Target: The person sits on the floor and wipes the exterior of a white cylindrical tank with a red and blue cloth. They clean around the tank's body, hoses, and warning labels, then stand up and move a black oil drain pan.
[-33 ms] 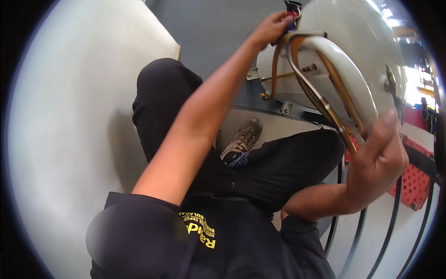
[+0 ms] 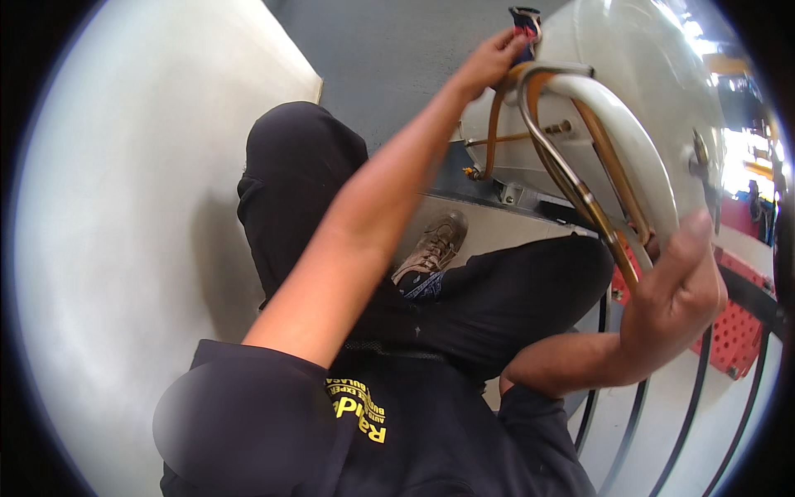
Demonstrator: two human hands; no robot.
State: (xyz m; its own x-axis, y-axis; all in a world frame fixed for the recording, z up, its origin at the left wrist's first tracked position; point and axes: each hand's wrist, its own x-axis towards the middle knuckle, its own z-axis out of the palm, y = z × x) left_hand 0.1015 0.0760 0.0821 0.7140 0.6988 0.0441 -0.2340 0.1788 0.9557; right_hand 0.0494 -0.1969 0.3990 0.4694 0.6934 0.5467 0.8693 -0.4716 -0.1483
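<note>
the dark-and-red cloth (image 2: pixel 525 36) is pinched in the grip of the left hand (image 2: pixel 487 63), beside the white rounded tank (image 2: pixel 633 50) and near the upper bend of the metal tubes (image 2: pixel 580 184). the right hand (image 2: pixel 677 286) is placed at the tubes' lower end, its thumb raised; whether its grip is closed on them cannot be told, since its fingers are mostly hidden. a brown shoe (image 2: pixel 436 244) is seen between the trouser legs.
</note>
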